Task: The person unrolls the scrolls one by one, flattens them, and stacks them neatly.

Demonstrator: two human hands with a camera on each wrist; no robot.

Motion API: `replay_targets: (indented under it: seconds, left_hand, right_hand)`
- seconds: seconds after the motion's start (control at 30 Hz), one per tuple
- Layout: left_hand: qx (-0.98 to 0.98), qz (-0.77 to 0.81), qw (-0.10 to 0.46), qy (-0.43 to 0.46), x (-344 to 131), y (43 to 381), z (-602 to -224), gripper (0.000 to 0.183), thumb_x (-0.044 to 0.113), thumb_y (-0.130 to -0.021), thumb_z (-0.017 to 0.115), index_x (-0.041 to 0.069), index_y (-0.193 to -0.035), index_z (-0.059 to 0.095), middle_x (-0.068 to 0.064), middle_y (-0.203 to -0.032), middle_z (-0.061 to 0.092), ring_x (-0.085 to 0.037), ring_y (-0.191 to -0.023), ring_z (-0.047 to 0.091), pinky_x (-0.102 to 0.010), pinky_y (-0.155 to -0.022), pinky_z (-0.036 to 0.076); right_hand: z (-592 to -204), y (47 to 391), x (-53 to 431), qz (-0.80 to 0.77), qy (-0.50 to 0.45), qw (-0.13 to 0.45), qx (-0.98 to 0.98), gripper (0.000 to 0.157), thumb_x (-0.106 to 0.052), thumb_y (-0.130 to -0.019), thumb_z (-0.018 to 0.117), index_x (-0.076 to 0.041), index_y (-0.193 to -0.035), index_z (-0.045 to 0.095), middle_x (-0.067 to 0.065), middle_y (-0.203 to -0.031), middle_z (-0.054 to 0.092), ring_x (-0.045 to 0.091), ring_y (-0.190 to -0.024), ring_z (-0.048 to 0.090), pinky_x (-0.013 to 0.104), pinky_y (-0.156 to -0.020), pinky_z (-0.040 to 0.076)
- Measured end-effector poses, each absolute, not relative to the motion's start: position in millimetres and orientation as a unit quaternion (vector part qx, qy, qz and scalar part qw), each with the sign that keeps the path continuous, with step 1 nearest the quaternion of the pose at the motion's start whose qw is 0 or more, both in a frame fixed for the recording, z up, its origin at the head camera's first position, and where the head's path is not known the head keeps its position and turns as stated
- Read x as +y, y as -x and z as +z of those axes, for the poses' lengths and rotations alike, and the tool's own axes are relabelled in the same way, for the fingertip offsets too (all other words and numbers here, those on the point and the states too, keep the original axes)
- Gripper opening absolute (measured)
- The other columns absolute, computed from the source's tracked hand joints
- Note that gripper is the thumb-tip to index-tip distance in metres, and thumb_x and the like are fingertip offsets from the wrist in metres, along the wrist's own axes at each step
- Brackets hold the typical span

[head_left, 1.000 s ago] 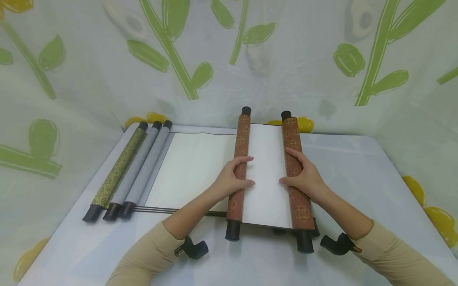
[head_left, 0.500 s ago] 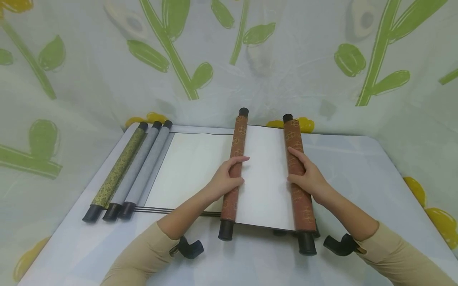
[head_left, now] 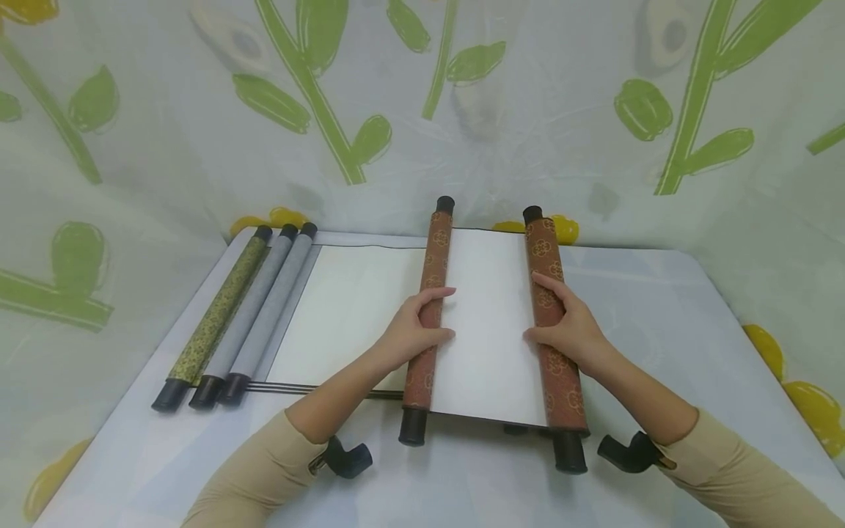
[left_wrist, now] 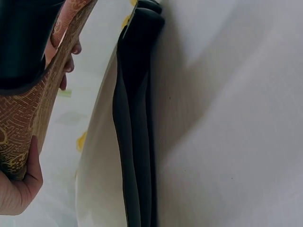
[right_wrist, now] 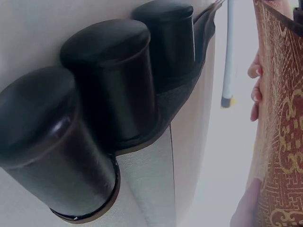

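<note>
A hanging scroll with red-brown, gold-patterned backing is partly unrolled in the head view, a strip of blank white paper showing between its two rolls. My left hand grips the left roll, thumb and forefinger over its inner side. Round the right roll, my right hand is curled in the same way. Each roll ends in black knobs. Both wrist views show the patterned backing close up, with fingers behind its edge in the right one.
Left on the table stand side by side a green-patterned roll and two grey rolls. White paper spreads from them toward the held scroll, which overlaps it. Black knobs of other rolls lie below the held scroll. A leaf-printed cloth hangs behind.
My left hand has moved left with its roll, and my right hand slightly right with the other. The white strip between the rolls has widened.
</note>
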State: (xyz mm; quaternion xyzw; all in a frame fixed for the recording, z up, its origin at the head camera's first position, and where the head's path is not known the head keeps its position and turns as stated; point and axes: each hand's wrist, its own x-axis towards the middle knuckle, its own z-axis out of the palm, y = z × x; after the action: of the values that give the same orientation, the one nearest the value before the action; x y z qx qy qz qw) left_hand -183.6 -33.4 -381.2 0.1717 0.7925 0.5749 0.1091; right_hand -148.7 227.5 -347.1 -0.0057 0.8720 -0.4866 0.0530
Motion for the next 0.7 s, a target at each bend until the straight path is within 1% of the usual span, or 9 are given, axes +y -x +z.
replay_targets:
  seconds: [0.13,0.27,0.37,0.5,0.7]
  left_hand:
    - [0.791,0.577,0.118,-0.167,-33.0,184.1,-382.2,0.063,0.001,-0.076,0.063,0.021,-0.135,0.051,-0.008,-0.146,0.037,-0.028,-0.134,0.032,-0.053,-0.101,0.036]
    - [0.789,0.579,0.123,-0.165,-31.8,186.0,-384.5,0.066,-0.002,-0.074,0.058,0.022,-0.135,0.05,-0.008,-0.146,0.036,-0.026,-0.129,0.036,-0.048,-0.095,0.041]
    - [0.79,0.578,0.12,-0.169,-30.5,187.4,-385.6,0.067,-0.004,-0.073,0.056,0.02,-0.135,0.05,-0.009,-0.146,0.036,-0.026,-0.128,0.037,-0.046,-0.093,0.042]
    - [0.793,0.573,0.112,-0.172,-30.2,187.9,-385.9,0.068,-0.004,-0.072,0.054,0.019,-0.136,0.049,-0.009,-0.147,0.036,-0.026,-0.131,0.035,-0.047,-0.095,0.04]
    - [0.798,0.569,0.106,-0.164,-32.1,187.8,-387.3,0.067,-0.004,-0.073,0.054,0.018,-0.135,0.05,-0.01,-0.145,0.036,-0.027,-0.124,0.038,-0.042,-0.087,0.042]
  right_hand:
    - [-346.4,147.9,228.5,-0.485,-0.002,0.046,0.873,0.091,0.002,-0.073,0.07,-0.016,-0.15,0.025,0.022,-0.153,0.02,0.038,-0.127,0.034,0.046,-0.088,0.042]
    - [-346.0,147.6,230.4,-0.484,-0.021,0.041,0.874,0.09,0.004,-0.072,0.064,-0.019,-0.15,0.025,0.022,-0.153,0.019,0.038,-0.124,0.035,0.043,-0.081,0.044]
    - [-346.6,147.8,231.7,-0.48,-0.03,0.04,0.876,0.09,0.004,-0.073,0.061,-0.02,-0.151,0.023,0.023,-0.153,0.019,0.038,-0.121,0.037,0.04,-0.077,0.045]
    - [-347.7,148.0,233.3,-0.469,-0.029,0.026,0.882,0.089,0.004,-0.073,0.061,-0.018,-0.151,0.023,0.022,-0.153,0.02,0.036,-0.123,0.036,0.04,-0.077,0.044]
    - [-349.2,148.9,234.5,-0.455,-0.029,0.009,0.89,0.087,0.004,-0.074,0.06,-0.014,-0.15,0.023,0.023,-0.151,0.023,0.037,-0.122,0.037,0.042,-0.079,0.043]
